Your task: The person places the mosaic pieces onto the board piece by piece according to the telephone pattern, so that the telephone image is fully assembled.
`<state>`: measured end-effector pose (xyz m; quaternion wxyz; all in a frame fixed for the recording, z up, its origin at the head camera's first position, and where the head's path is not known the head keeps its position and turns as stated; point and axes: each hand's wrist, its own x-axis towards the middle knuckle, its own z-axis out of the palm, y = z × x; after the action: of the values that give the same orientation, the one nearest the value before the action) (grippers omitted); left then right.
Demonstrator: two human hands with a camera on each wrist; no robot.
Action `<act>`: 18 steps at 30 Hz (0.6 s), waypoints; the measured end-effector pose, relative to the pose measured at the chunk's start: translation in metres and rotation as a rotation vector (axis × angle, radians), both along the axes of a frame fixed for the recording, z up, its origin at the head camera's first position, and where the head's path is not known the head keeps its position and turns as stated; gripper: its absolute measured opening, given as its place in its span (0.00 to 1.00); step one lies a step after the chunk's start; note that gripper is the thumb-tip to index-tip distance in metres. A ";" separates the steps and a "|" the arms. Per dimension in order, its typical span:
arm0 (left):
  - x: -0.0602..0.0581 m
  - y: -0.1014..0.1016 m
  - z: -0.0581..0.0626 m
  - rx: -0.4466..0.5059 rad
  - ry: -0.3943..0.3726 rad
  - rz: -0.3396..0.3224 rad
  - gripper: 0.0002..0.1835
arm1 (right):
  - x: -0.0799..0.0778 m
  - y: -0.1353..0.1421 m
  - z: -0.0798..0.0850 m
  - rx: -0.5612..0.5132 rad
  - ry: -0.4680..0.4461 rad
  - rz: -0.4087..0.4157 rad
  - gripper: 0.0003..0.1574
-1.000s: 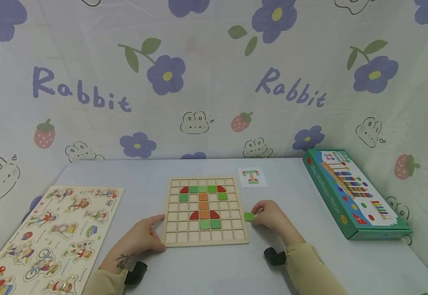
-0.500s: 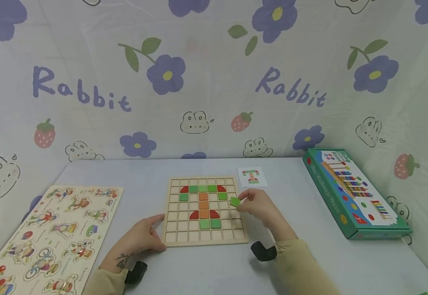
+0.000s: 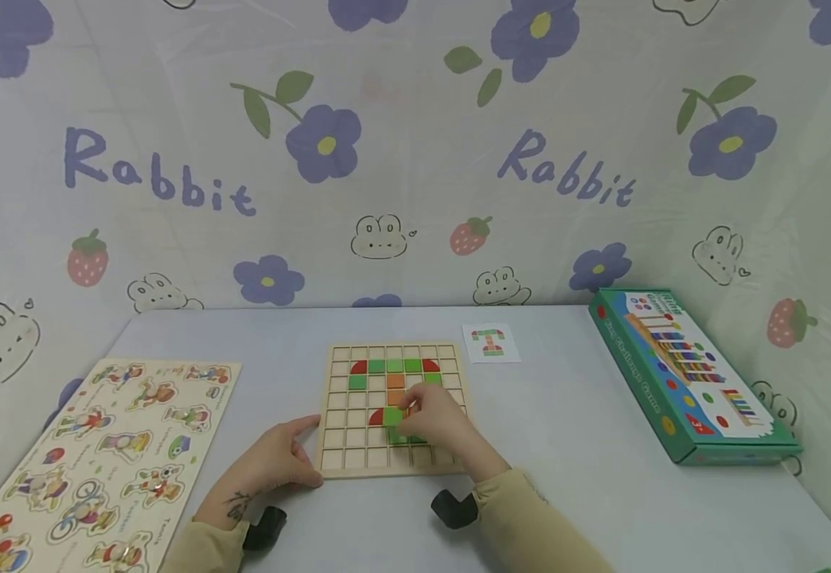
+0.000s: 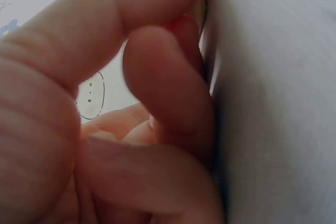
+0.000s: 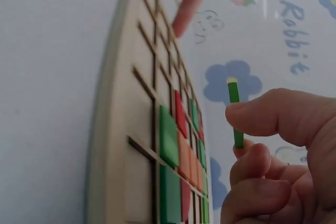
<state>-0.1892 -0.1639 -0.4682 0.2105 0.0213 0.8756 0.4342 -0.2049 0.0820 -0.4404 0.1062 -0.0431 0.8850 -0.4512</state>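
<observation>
A wooden grid board (image 3: 345, 460) lies on the table with red, green and orange tiles set in its cells. Between thumb and fingertips, my right hand (image 3: 441, 422) pinches a green square tile (image 3: 392, 416) above the lower middle of the board. The right wrist view shows that tile (image 5: 235, 116) edge-on, raised off the grid. This hand covers some red and green pieces in the head view. My left hand (image 3: 272, 460) touches the board's left edge, thumb by the near corner and forefinger farther up; its other fingers are curled in the left wrist view.
A small card (image 3: 491, 344) printed with a coloured tile pattern lies behind the board's right corner. To the right is a green game box (image 3: 691, 374). A wooden picture puzzle (image 3: 111, 458) occupies the left side. Printed cloth hangs behind the table.
My right hand has lifted the green tile from the table right of the board and carried it left over the grid. The left hand stays at the board's edge.
</observation>
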 end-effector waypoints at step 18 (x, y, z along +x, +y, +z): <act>0.001 -0.001 0.000 -0.002 0.020 -0.014 0.50 | 0.009 -0.030 -0.008 0.384 0.104 0.044 0.12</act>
<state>-0.1887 -0.1646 -0.4685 0.2047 0.0314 0.8780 0.4315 -0.1958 0.0515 -0.4483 0.0763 -0.0646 0.9580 -0.2688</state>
